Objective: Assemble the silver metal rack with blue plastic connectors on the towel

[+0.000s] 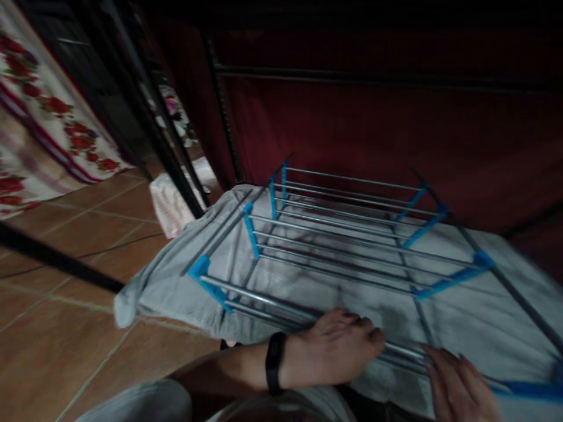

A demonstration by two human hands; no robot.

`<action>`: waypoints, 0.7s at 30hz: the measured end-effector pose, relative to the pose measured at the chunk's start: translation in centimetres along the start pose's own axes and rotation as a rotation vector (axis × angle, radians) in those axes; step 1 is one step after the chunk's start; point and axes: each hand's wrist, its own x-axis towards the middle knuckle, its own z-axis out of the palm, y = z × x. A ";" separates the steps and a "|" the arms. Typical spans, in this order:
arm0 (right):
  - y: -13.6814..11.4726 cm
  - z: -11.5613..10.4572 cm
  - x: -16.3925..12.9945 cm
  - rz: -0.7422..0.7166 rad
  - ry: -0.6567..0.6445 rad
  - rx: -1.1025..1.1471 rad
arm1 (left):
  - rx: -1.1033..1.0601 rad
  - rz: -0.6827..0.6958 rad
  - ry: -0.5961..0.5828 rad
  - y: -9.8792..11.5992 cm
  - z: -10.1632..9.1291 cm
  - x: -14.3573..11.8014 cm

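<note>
A shoe rack of thin metal tubes and blue plastic brackets lies on a grey blanket, its rows of tubes running away from me. My left hand, with a black band on the wrist, is closed over the nearest metal tube around its middle. Further right along the same front tubes is my right hand, its fingers curled over them near the right-hand blue bracket. The undersides of both hands and their thumbs are hidden.
Dark red cloth hangs behind the rack, with a dark metal bar across it. Black posts rise at the left. Beyond are a floral blanket, a pale cloth and a tiled floor with a thin cable.
</note>
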 end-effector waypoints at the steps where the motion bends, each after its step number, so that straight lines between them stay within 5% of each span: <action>1: -1.4 -0.7 0.5 0.131 -0.017 -0.021 | -0.012 -0.011 -0.012 0.1 -0.3 0.0; 4: -4.8 -2.0 2.9 0.401 -0.086 -0.035 | -0.028 -0.048 -0.066 0.1 -1.1 0.3; 7: -5.8 -2.7 5.4 0.477 -0.085 -0.063 | 0.027 -0.041 -0.098 -0.7 -1.5 0.8; 21: -5.5 -5.0 9.4 0.453 -0.014 -0.026 | 0.032 0.009 0.052 -1.8 -2.9 1.4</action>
